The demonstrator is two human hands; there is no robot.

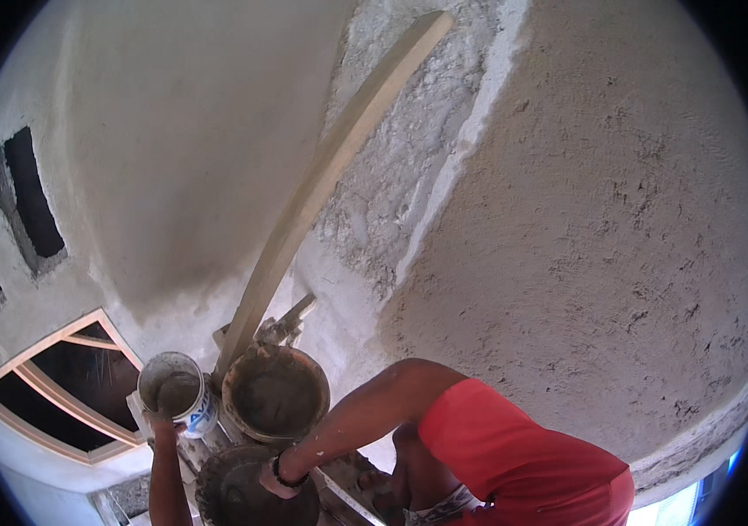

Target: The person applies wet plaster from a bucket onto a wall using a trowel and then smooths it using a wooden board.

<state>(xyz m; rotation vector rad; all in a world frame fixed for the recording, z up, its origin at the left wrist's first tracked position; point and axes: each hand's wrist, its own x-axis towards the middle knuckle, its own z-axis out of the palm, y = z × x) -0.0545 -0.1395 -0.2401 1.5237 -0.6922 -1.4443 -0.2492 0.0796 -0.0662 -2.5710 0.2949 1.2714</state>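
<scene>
My left hand [163,422] grips the near rim of a white plastic bucket [203,412] with grey mortar inside, at the lower left. My right hand [279,478], with a dark band at the wrist, reaches down into a large mortar-caked basin [233,508] of wet grey mix; its fingers are mostly hidden. Just beyond it stands a second round basin [319,394] holding grey mix, beside the bucket. My right arm, in a red sleeve, crosses from the lower right.
A long wooden beam [321,180] leans on the wall, beside a rough unplastered strip [409,114]. Plastered wall [602,219] surrounds it. A wood-framed opening [41,368] and dark slots [32,193] lie at the left. My bent leg [413,473] is below my right arm.
</scene>
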